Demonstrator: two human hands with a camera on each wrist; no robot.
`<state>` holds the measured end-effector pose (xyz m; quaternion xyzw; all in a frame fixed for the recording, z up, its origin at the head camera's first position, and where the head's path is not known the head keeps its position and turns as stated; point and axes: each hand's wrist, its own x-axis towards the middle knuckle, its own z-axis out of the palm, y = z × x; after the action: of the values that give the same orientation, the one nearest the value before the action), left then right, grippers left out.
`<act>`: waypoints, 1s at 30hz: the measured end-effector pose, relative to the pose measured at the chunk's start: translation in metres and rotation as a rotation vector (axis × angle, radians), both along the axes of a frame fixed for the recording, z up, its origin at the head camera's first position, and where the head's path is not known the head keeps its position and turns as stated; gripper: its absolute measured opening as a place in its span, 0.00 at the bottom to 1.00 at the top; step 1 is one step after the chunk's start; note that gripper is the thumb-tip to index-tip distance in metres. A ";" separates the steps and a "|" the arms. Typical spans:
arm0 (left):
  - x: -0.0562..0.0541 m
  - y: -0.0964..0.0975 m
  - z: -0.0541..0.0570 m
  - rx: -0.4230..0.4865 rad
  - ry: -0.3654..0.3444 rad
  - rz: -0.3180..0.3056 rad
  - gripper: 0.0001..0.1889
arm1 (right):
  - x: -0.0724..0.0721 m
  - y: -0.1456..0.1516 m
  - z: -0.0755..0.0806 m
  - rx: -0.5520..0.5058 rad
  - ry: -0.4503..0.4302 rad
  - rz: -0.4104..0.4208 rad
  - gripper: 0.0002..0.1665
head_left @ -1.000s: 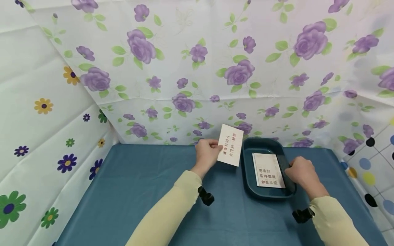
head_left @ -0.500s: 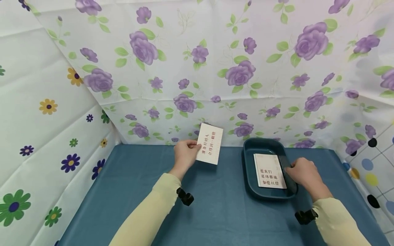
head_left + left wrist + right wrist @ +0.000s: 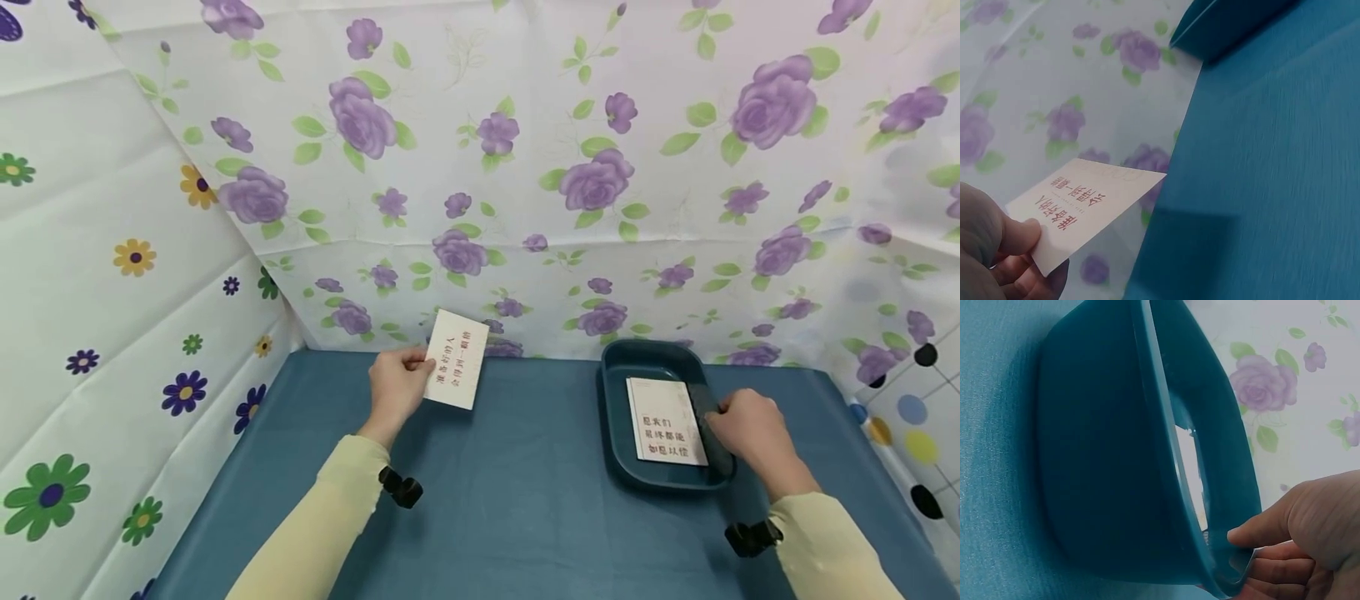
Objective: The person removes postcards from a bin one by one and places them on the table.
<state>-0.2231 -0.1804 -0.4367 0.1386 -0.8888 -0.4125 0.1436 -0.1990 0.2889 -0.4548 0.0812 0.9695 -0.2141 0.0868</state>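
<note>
In the head view my left hand [image 3: 397,387] pinches a cream card [image 3: 459,358] with red-brown Chinese writing, thumb on its printed face. The card [image 3: 1094,206] is tilted, raised above the table near the wall cloth, and casts a shadow in the left wrist view. My right hand [image 3: 753,432] grips the right rim of a deep teal plastic basin [image 3: 617,450], thumb inside and fingers outside in the right wrist view. Inside the basin lie cream cards [image 3: 666,421], the top one printed with similar writing; those beneath are mostly hidden.
A blue cloth covers the table [image 3: 510,500]. Behind it hangs a white sheet [image 3: 525,200] with purple roses, reaching down to the table's back edge. Another flowered sheet [image 3: 112,317] closes the left side, and a dotted, grid-patterned cloth [image 3: 918,417] the right.
My left hand has carried the card leftward, away from the basin, across the back of the table. My right hand keeps its grip on the basin rim; the view has shifted slightly.
</note>
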 end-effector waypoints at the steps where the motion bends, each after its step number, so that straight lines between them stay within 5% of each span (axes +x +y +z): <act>1: 0.001 -0.006 0.000 -0.006 -0.006 0.011 0.09 | 0.000 0.000 0.000 0.001 0.000 -0.003 0.26; 19: 0.026 -0.127 -0.012 -0.085 -0.094 0.176 0.13 | 0.001 0.001 -0.002 0.003 0.003 -0.036 0.25; 30: 0.038 -0.176 -0.021 -0.107 -0.185 0.264 0.16 | -0.003 0.002 -0.005 0.017 -0.003 -0.038 0.26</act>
<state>-0.1854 -0.3569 -0.4577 0.2836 -0.8930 -0.3278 0.1212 -0.2023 0.2910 -0.4602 0.1006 0.9695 -0.2072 0.0837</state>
